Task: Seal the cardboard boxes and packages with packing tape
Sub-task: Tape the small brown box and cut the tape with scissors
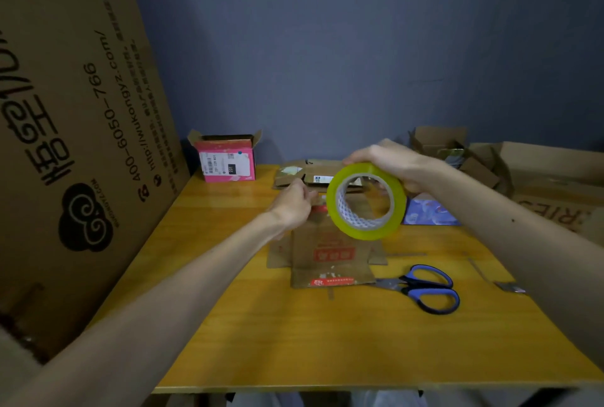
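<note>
A roll of yellowish clear packing tape point(366, 230) hangs in the air above the table's middle, and my right hand point(389, 161) grips its top rim. Just left of the roll, my left hand point(292, 205) has its fingers pinched together at the roll's edge; whether they hold the tape end is hidden. Under both hands a flattened brown cardboard box point(328, 258) with red print lies on the yellow wooden table point(294, 341). A second flattened box point(294, 173) with a white label lies behind it.
Blue-handled scissors point(425, 289) lie right of the flat box. An open pink box point(227, 161) stands at the back left. A huge printed carton point(72, 132) leans along the left. Open cartons point(490, 161) pile at the right, and a blue packet point(428, 213) lies beside the roll.
</note>
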